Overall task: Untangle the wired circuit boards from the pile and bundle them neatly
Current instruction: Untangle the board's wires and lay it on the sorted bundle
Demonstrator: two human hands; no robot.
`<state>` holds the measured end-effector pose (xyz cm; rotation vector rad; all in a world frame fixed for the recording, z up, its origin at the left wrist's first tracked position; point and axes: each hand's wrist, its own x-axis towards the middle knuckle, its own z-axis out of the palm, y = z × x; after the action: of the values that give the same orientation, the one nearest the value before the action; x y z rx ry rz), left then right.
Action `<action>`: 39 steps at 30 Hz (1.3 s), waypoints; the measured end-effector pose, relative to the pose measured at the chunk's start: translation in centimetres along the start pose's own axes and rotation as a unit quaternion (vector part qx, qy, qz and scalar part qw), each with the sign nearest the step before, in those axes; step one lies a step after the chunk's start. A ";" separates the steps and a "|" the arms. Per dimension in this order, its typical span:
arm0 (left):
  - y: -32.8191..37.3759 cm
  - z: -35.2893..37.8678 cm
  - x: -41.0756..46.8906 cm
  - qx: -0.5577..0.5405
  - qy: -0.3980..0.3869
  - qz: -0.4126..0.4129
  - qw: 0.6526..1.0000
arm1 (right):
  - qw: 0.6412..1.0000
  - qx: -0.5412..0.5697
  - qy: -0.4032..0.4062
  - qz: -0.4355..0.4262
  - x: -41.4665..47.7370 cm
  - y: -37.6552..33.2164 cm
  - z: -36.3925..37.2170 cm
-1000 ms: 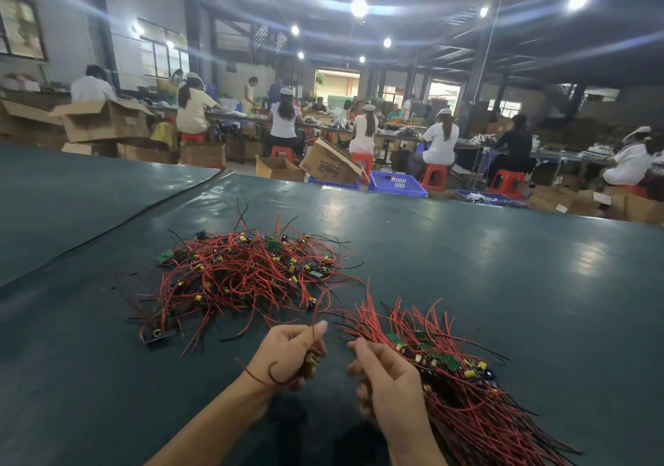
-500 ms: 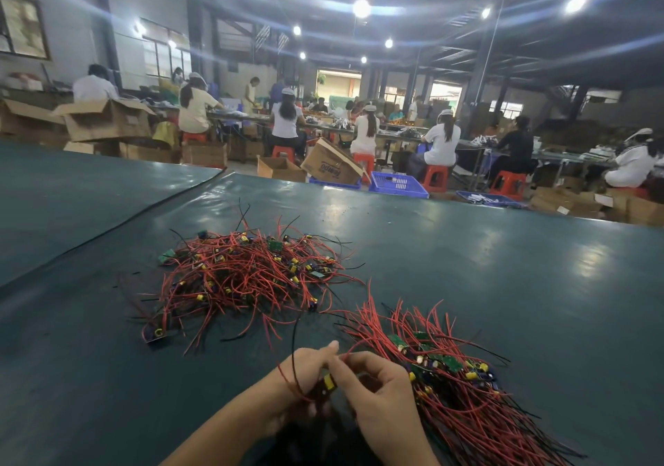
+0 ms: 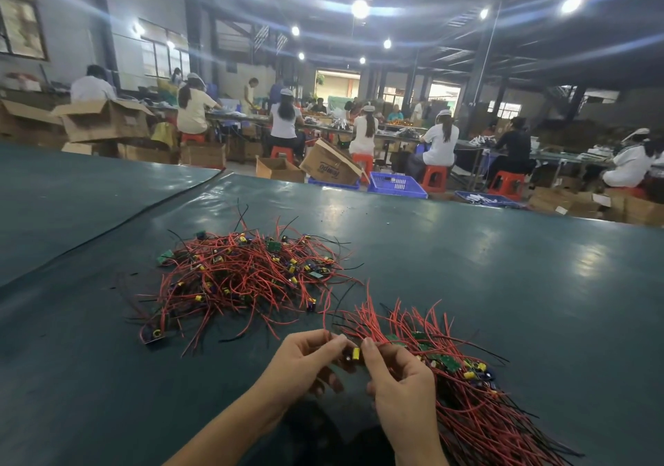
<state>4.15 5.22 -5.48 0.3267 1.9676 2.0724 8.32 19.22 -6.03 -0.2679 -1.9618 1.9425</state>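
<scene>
Fingers [image 3: 335, 340] of left hand [image 3: 305, 363] and right hand [image 3: 400, 384] pinch yellow-capped wired circuit board [image 3: 354, 354]. Aligned red-wire bundle [image 3: 467, 404] at 4 o'clock: partly done. Tangled red-wire pile [image 3: 244, 278] at 11 o'clock on dark green counter [image 3: 503, 268]: unsorted.

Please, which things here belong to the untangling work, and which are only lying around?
Belonging to the job: tangled pile of wired boards; neat bundle; one wired circuit board pinched between left hand and right hand.

Only lying about: open cardboard box; tipped cardboard box; blue crate; red stools.
</scene>
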 end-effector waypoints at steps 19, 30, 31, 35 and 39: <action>0.8 0.5 -0.4 -0.079 0.056 0.088 0.991 | 0.998 0.025 -0.038 -0.041 -0.5 -0.4 0.5; -0.2 1.0 -0.8 -0.035 0.037 0.104 0.993 | 0.997 0.017 0.006 -0.077 -0.1 0.4 0.3; -0.2 1.0 -0.8 -0.034 0.052 0.105 0.993 | 0.997 0.022 0.005 -0.072 -0.1 0.4 0.3; -0.4 0.8 -0.2 -0.122 0.126 0.086 0.981 | 0.997 0.051 -0.015 -0.047 -0.2 0.5 0.7; -0.5 0.4 0.1 -0.171 0.140 0.074 0.973 | 0.997 0.044 -0.047 -0.048 -0.5 0.4 1.0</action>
<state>4.20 5.69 -5.94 0.1155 1.7196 2.6255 8.33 18.07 -6.52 -0.0584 -1.9021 2.0057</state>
